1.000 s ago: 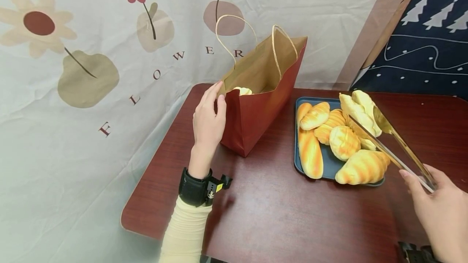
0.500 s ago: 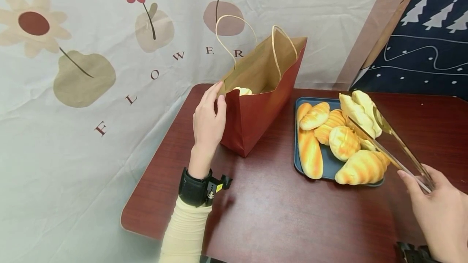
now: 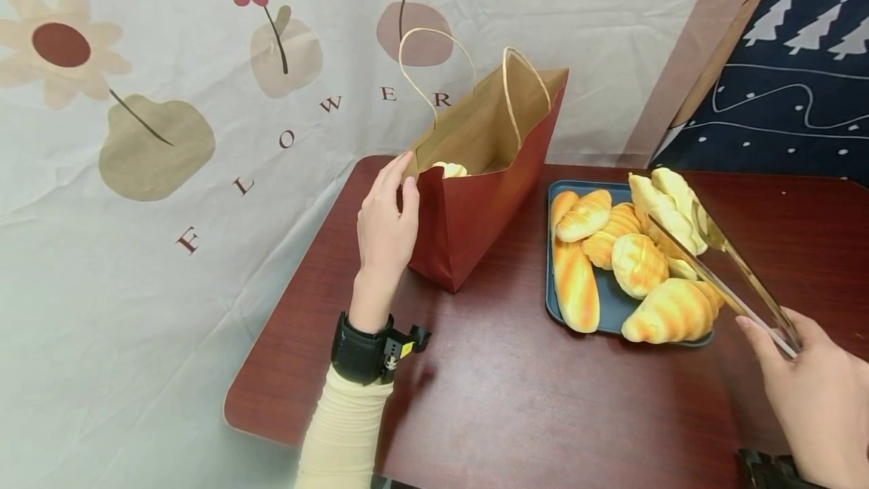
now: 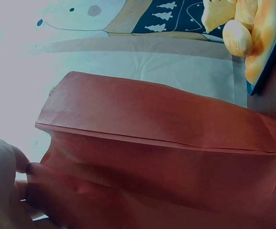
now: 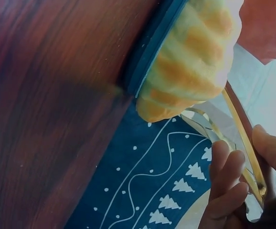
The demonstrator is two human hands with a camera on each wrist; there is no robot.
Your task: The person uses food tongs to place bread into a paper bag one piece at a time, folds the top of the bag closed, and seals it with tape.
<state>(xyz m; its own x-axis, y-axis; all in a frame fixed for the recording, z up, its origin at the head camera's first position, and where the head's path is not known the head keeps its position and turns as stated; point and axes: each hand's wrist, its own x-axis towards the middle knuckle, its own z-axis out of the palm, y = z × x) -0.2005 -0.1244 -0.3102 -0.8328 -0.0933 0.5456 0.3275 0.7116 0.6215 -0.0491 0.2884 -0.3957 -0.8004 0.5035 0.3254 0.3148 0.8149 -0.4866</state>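
My left hand (image 3: 388,229) pinches the near upper edge of a red paper bag (image 3: 485,210) in the head view; the left wrist view shows thumb and fingers at the bag (image 4: 143,109). Pale bread (image 3: 451,170) peeks out inside it. My right hand (image 3: 811,383) grips gold metal tongs (image 3: 753,278). Their tips reach either side of a pale twisted bread (image 3: 668,206) on the blue tray (image 3: 611,313). Whether both tips touch it I cannot tell. A croissant (image 3: 675,312) lies at the tray's near right corner, close below the tongs.
Several other breads share the tray, among them a long loaf (image 3: 577,289) and a round bun (image 3: 640,266). Two twisted handles (image 3: 509,96) stand up from the bag. A flower-printed cloth (image 3: 292,172) hangs behind the dark red table (image 3: 516,398).
The tongs' arms have drawn a little closer together around the twisted bread, and my right hand has shifted slightly left. My left hand keeps its place at the bag.
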